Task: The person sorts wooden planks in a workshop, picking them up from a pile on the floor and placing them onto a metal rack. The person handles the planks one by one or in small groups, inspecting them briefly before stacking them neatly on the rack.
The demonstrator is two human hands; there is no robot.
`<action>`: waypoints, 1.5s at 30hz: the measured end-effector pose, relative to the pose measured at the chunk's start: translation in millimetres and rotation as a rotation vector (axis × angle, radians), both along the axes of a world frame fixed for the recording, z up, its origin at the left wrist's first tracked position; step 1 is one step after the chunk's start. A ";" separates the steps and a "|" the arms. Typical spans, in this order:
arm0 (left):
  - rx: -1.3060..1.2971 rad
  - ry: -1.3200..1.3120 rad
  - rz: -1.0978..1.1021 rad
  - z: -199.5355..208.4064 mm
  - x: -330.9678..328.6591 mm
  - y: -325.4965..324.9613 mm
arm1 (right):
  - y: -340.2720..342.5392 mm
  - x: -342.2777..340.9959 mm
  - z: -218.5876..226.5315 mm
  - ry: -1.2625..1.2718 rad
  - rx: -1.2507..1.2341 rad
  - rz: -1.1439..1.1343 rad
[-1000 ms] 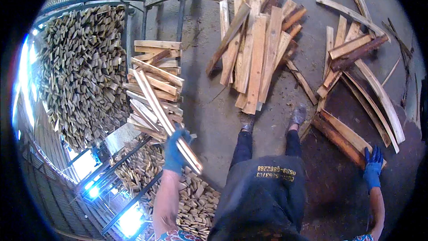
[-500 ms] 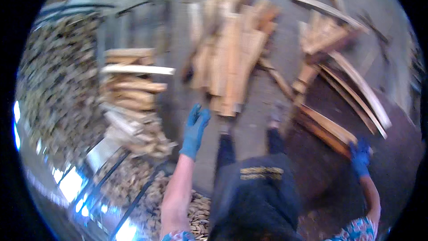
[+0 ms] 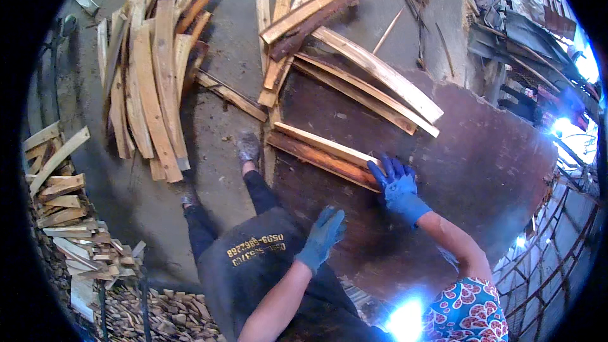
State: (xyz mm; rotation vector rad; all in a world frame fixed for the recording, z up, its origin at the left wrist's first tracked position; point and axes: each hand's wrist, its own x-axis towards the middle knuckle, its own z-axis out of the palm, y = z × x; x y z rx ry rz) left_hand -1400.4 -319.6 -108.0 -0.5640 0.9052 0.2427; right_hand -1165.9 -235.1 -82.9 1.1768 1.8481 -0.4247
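Both my hands wear blue gloves. My right hand (image 3: 396, 180) rests with fingers spread on the near end of a pair of wood slats (image 3: 320, 152) lying on a dark brown board (image 3: 456, 171). It touches the slats; whether it grips them I cannot tell. My left hand (image 3: 323, 234) hovers open above the board's near edge, holding nothing. My dark apron (image 3: 253, 266) and two feet (image 3: 247, 147) show below.
A big heap of wood slats (image 3: 149, 69) lies on the concrete at the left. More long slats (image 3: 354, 69) lie across the board's far end. Stacked short pieces (image 3: 60, 209) stand at the left edge. Metal clutter (image 3: 525, 38) fills the upper right.
The view swung from the stacks on the left to the dark board. My left hand let go of the slat it held. My right hand came down onto the slats.
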 end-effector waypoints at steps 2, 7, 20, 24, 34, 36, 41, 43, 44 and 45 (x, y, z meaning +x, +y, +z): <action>-0.123 0.002 -0.013 -3.4 24.8 -4.1 | 17.8 -12.9 13.9 0.034 -0.063 -0.131; 0.076 -0.119 0.012 -34.1 70.2 -27.9 | 17.3 -13.4 21.3 0.060 0.023 -0.096; -0.320 -0.123 0.411 -56.1 126.3 12.3 | -23.8 -8.4 20.2 0.057 -0.189 -0.119; -0.160 0.208 0.271 -41.8 109.7 -6.8 | -32.0 -57.0 43.6 0.223 -0.211 -0.265; -0.217 0.065 0.196 30.4 -36.9 40.0 | 20.0 -101.4 92.8 0.979 -0.261 -1.801; -0.169 0.109 0.182 36.2 -62.1 39.8 | 31.0 -104.9 87.1 0.945 -0.126 -1.940; 0.108 0.153 0.152 44.4 -129.9 83.0 | 14.2 -112.3 57.8 1.042 -0.183 -1.661; 0.309 0.264 0.095 37.1 -153.5 105.9 | 13.0 -127.3 49.6 1.033 -0.274 -1.626; 0.310 0.325 0.109 29.9 -160.6 113.4 | 16.6 -135.5 49.9 1.019 -0.329 -1.629; 0.387 0.417 0.054 16.9 -171.0 116.8 | 20.7 -145.1 47.5 1.007 -0.388 -1.633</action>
